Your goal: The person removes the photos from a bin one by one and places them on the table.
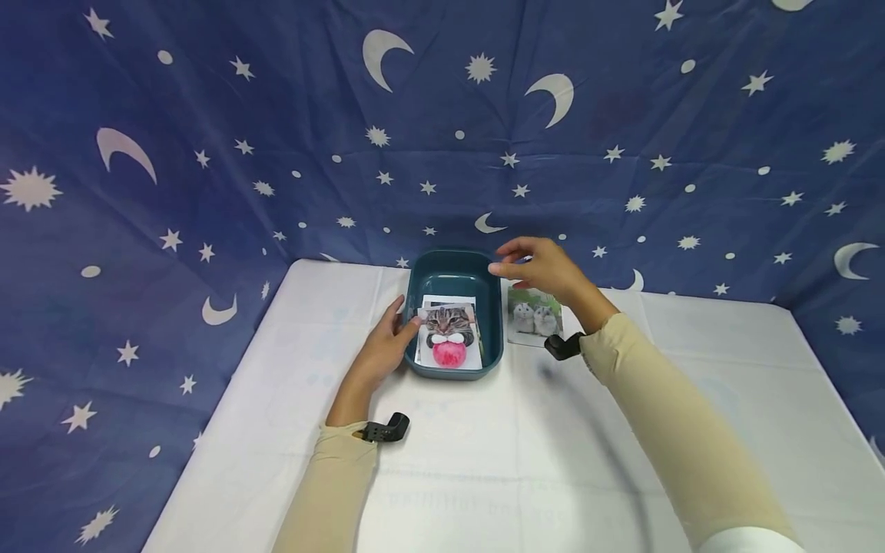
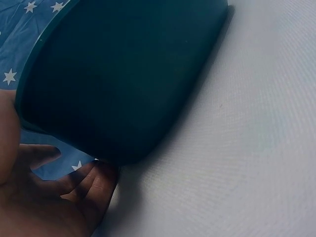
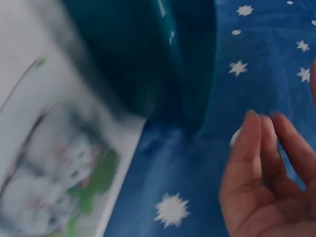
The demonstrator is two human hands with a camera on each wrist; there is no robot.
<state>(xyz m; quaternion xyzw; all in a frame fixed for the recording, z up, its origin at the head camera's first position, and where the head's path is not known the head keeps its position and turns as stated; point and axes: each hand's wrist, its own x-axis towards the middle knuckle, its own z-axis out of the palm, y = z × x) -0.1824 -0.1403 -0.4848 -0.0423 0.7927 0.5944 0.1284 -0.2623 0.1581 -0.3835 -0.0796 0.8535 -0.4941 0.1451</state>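
Observation:
A dark teal plastic bin (image 1: 452, 375) stands near the far edge of the table, several picture cards inside. On top lies a card with a cat (image 1: 448, 334) and a pink pompom. My left hand (image 1: 383, 346) grips the bin's left side, thumb over the rim and fingers along the outer wall; the left wrist view shows its fingertips (image 2: 106, 173) low against that wall. Raised over the bin's far right corner, my right hand (image 1: 542, 265) holds nothing, its fingers loosely bent. Just below it, a card with two hamsters (image 1: 532, 316) lies on the table beside the bin.
White cloth covers the table (image 1: 442, 476). Behind it and to the left hangs a blue curtain (image 1: 456, 107) with moons and stars, close to the bin's far side. Each wrist wears a black camera (image 1: 563, 347).

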